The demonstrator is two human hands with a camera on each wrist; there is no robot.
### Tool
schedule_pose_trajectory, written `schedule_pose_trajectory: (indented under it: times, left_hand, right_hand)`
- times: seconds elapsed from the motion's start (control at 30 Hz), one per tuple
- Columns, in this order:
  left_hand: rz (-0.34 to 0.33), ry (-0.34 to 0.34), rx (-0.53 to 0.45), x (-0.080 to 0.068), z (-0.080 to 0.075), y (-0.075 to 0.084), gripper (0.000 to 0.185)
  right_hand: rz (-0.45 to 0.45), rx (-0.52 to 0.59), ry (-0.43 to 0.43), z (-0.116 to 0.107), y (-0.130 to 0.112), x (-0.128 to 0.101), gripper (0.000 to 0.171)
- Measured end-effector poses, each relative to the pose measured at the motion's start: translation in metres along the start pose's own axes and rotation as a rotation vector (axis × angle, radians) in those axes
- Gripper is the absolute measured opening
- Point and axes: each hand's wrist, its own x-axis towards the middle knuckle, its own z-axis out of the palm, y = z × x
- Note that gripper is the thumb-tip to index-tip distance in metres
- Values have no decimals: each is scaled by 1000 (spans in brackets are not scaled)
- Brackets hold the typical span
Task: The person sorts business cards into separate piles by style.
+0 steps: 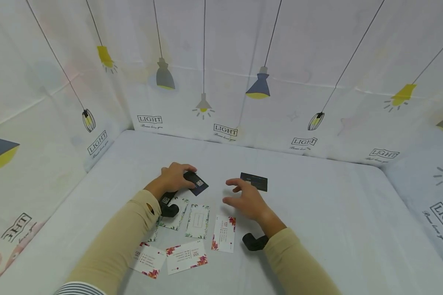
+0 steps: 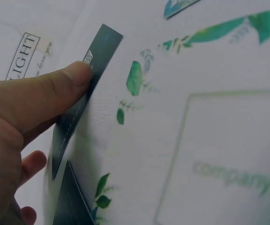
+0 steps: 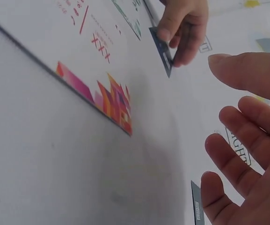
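My left hand (image 1: 173, 177) pinches a black business card (image 1: 200, 187) with a small QR code; the thumb lies over its face and the fingers are at the far edge. Whether that card touches the table cannot be told. A second black card (image 1: 166, 199) lies by the left wrist, partly covered. My right hand (image 1: 248, 201) hovers with fingers spread and bent, holding nothing. Behind its fingertips lies a third black card (image 1: 257, 181). In the right wrist view, the right hand (image 3: 254, 145) is apart from any card.
White cards with green leaves (image 1: 197, 221) lie in a row nearer the body, one partly under the left forearm. White cards with red-orange patterns (image 1: 186, 257) lie in front of them. The white table (image 1: 317, 213) meets a lamp-printed curtain (image 1: 225, 73) at the back.
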Motion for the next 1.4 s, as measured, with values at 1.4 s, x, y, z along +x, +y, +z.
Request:
schedule_pose_trajectory:
  times: [1.4]
  left_hand:
    - [9, 101, 80, -13, 18, 28, 55]
  right_hand:
    - [11, -362, -9, 41, -10, 34, 61]
